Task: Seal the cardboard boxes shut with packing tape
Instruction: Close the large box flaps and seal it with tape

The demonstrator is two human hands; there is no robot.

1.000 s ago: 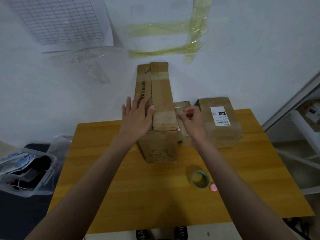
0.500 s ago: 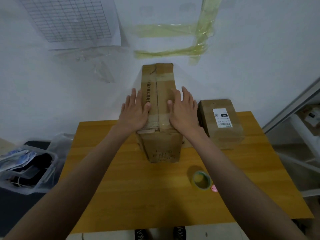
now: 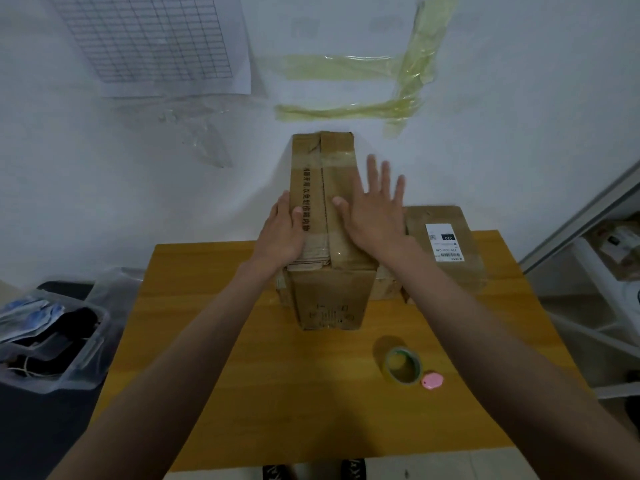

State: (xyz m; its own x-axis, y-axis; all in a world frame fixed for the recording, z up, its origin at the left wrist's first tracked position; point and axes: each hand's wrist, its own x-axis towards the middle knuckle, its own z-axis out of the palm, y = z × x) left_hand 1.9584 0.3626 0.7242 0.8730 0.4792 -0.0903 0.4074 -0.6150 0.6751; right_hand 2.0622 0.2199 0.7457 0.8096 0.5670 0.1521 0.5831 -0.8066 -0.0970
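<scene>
A tall cardboard box (image 3: 329,292) stands in the middle of the wooden table (image 3: 277,393), its top flaps crossed by strips of clear tape. My left hand (image 3: 282,233) lies on the top's left edge, fingers over the side and thumb on top. My right hand (image 3: 374,213) presses flat on the top's right half with straight, spread fingers. A second, lower box (image 3: 446,247) with a white label sits to the right. A roll of packing tape (image 3: 402,368) lies on the table in front of the boxes.
A small pink object (image 3: 432,381) lies beside the tape roll. A clear plastic bin (image 3: 48,344) with dark and blue contents stands left of the table. Yellowish tape strips (image 3: 346,110) and a grid sheet (image 3: 152,39) hang on the wall. A white rack (image 3: 609,271) is at right.
My right hand came from the gap beside the tall box onto its top and then slid farther away along the right half. My left hand shifted to the top's left edge.
</scene>
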